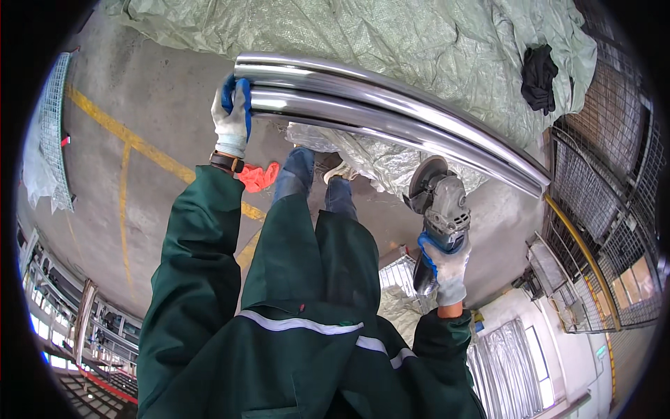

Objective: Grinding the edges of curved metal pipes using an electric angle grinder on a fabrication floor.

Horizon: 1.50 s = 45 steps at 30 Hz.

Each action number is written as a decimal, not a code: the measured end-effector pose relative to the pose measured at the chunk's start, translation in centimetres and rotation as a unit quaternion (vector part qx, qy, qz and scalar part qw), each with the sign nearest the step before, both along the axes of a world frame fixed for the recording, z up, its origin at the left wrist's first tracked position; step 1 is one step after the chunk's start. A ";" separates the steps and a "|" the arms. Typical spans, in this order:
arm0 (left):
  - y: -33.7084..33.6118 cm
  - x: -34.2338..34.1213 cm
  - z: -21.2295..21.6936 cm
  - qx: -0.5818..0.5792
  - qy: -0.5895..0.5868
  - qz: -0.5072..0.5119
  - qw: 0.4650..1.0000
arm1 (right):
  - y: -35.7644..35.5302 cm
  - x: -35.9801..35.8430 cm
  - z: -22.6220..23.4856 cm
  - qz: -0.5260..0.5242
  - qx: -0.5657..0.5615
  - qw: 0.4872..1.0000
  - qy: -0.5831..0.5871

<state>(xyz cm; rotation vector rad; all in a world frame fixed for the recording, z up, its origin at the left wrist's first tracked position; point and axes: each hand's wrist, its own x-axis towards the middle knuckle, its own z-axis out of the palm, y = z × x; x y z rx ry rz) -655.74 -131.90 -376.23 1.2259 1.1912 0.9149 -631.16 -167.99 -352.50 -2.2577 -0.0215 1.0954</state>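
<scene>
Several shiny metal tubes (391, 112) lie side by side, stretching from upper left to right. My left hand (231, 119), in a white and blue glove, closes at the left end of the lower tubes; part of its grip is hidden. An angle grinder (447, 199) is in my right hand (450, 269), which wears a similar glove and wraps around its body. The grinder's disc (427, 176) sits just below the tubes, apart from them in this view. Whether the disc spins cannot be told.
Crumpled pale woven sheeting (335, 28) spreads beyond and beneath the tubes, with a black cloth (539, 78) on it. A red-orange cloth (259, 177) lies on the floor near my feet. Wire mesh cages (593, 181) stand at right. Yellow lines (132, 143) mark the concrete at left.
</scene>
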 end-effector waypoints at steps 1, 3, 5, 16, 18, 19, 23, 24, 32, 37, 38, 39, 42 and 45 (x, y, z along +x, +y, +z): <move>-0.3 0.7 0.7 -0.008 0.028 -0.004 1.000 | -0.1 0.1 0.1 0.000 -0.004 1.000 -0.005; 0.2 2.6 2.3 -0.017 0.081 -0.015 0.996 | -0.1 0.1 -0.4 -0.003 -0.005 1.000 -0.018; 0.8 3.5 2.5 -0.019 0.107 -0.019 0.994 | 0.0 0.1 -0.7 -0.004 -0.003 1.000 -0.024; 4.0 6.6 2.3 -0.027 0.196 -0.075 0.977 | -0.5 -0.6 0.1 -0.017 -0.006 0.999 -0.036; 3.6 5.2 1.1 0.034 0.112 -0.069 0.991 | -0.2 -0.6 0.2 -0.009 -0.018 0.999 -0.038; 3.5 4.7 0.4 0.064 0.070 -0.066 0.993 | 0.0 -0.6 0.2 -0.005 -0.024 0.999 -0.038; 3.6 5.5 2.1 0.037 0.163 -0.045 0.985 | 1.3 -0.4 0.1 -0.034 -0.040 0.998 -0.018; 3.5 5.6 2.3 0.028 0.195 -0.037 0.980 | 1.4 -0.3 0.1 -0.043 -0.046 0.998 -0.009; 1.9 2.6 -0.1 0.063 0.220 0.017 0.973 | -0.5 1.4 -0.7 0.024 -0.036 0.999 -0.026; 0.4 1.0 0.1 0.033 0.229 0.042 0.972 | -2.9 3.1 -1.6 0.080 0.026 0.996 -0.029; 0.2 1.1 0.1 0.022 0.206 0.044 0.977 | -3.2 3.8 -1.9 0.094 0.038 0.994 -0.028; 0.1 1.0 0.3 0.012 0.182 0.046 0.982 | -3.3 4.5 -2.1 0.107 0.050 0.993 -0.028; 0.2 0.7 1.1 -0.031 0.161 0.032 0.986 | -1.5 6.2 -0.4 0.150 0.032 0.988 -0.034; 0.6 1.0 1.9 -0.075 0.131 0.002 0.989 | 2.2 7.2 1.0 0.177 0.009 0.983 -0.047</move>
